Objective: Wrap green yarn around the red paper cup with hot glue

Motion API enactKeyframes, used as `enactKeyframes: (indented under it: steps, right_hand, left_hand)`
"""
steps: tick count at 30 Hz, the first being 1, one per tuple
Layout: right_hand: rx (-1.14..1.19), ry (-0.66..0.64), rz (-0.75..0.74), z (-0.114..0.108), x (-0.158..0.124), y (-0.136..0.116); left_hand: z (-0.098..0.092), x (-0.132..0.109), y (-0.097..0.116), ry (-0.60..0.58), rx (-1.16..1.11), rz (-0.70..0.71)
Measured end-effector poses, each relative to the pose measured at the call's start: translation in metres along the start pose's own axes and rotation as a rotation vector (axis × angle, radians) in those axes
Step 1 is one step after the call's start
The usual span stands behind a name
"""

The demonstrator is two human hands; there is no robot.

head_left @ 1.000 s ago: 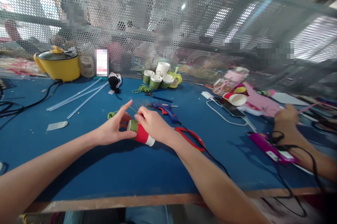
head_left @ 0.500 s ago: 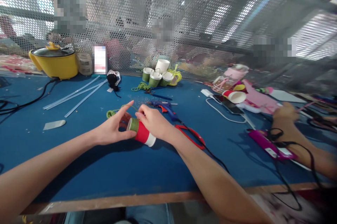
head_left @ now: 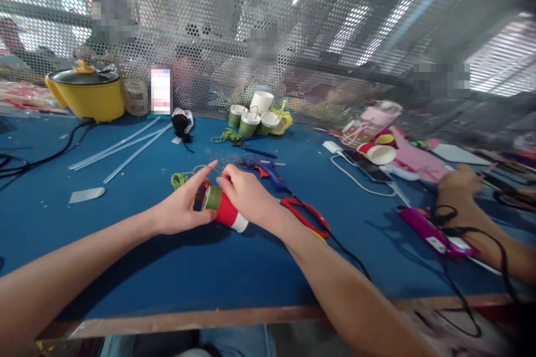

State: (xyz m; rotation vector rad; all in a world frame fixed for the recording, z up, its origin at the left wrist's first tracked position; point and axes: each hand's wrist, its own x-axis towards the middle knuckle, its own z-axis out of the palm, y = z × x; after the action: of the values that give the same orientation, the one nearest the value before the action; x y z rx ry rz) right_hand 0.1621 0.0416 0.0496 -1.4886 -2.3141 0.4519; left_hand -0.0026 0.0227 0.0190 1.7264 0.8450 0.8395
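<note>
A red and white paper cup lies tilted on its side between my hands, its left end wrapped in green yarn. My left hand grips that wrapped end, thumb below and forefinger raised with a strand of yarn over it. Above the cup, my right hand is closed, its thumb and forefinger pinched by the strand. A loose bundle of green yarn lies behind my left hand. Just beyond my right hand is a blue glue gun, and red-handled scissors or pliers lie by my right forearm.
Green-wrapped cups stand at the back with a white cup. Clear glue sticks, a yellow pot and a lit phone are at left. Another person's arm rests at right by a purple power strip.
The view has shifted slightly. My hands keep nearly the same hold on the cup and yarn, and a bit of yellow now shows beside the red handles.
</note>
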Motion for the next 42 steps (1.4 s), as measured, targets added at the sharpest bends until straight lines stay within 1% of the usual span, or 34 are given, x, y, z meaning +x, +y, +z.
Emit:
enactKeyframes:
  steps: [3, 6, 9, 12, 16, 19, 24, 27, 29, 33, 35, 37, 39, 42]
  right_hand:
    - [-0.023, 0.043, -0.041, 0.003, -0.001, 0.0]
    - [-0.063, 0.068, -0.072, 0.006, -0.004, -0.003]
    - [-0.109, 0.07, -0.083, 0.007, -0.007, -0.008]
    - [-0.153, 0.072, -0.093, 0.008, -0.009, -0.01]
    - [-0.194, 0.102, -0.143, 0.008, -0.01, -0.01]
    - [-0.191, 0.134, -0.165, 0.009, -0.01, -0.01]
    - [-0.134, 0.142, -0.17, 0.01, -0.01, -0.009]
    - [0.026, 0.17, -0.193, 0.009, -0.008, -0.008]
    - [0.217, 0.166, -0.171, 0.005, -0.005, -0.007]
    - [0.647, 0.091, -0.01, -0.008, 0.009, -0.008]
    - [0.792, 0.037, 0.089, -0.015, 0.024, -0.01]
    - [0.914, -0.043, 0.183, -0.022, 0.043, -0.012]
    - [1.009, -0.108, 0.261, -0.029, 0.065, -0.012]
    - [1.022, -0.097, 0.295, -0.038, 0.099, -0.009]
  left_hand:
    - [-0.003, 0.001, 0.0, 0.002, -0.032, -0.054]
    - [-0.003, 0.002, -0.001, 0.044, -0.076, -0.092]
    - [-0.001, 0.003, -0.001, 0.079, -0.099, -0.088]
    - [0.0, 0.003, -0.002, 0.085, -0.121, -0.077]
    - [0.0, 0.002, -0.004, 0.094, -0.158, -0.046]
    - [0.0, 0.003, -0.004, 0.109, -0.189, -0.046]
    - [0.001, 0.003, -0.006, 0.127, -0.231, -0.084]
    - [0.002, 0.004, -0.008, 0.116, -0.229, -0.086]
    - [0.004, 0.003, -0.009, 0.101, -0.25, -0.079]
    - [0.007, 0.003, -0.008, 0.08, -0.348, -0.088]
    - [0.008, 0.003, -0.006, 0.087, -0.378, -0.119]
    - [0.008, 0.003, -0.003, 0.086, -0.394, -0.162]
    - [0.008, 0.002, 0.0, 0.059, -0.408, -0.201]
    - [0.007, 0.002, 0.005, 0.002, -0.43, -0.229]
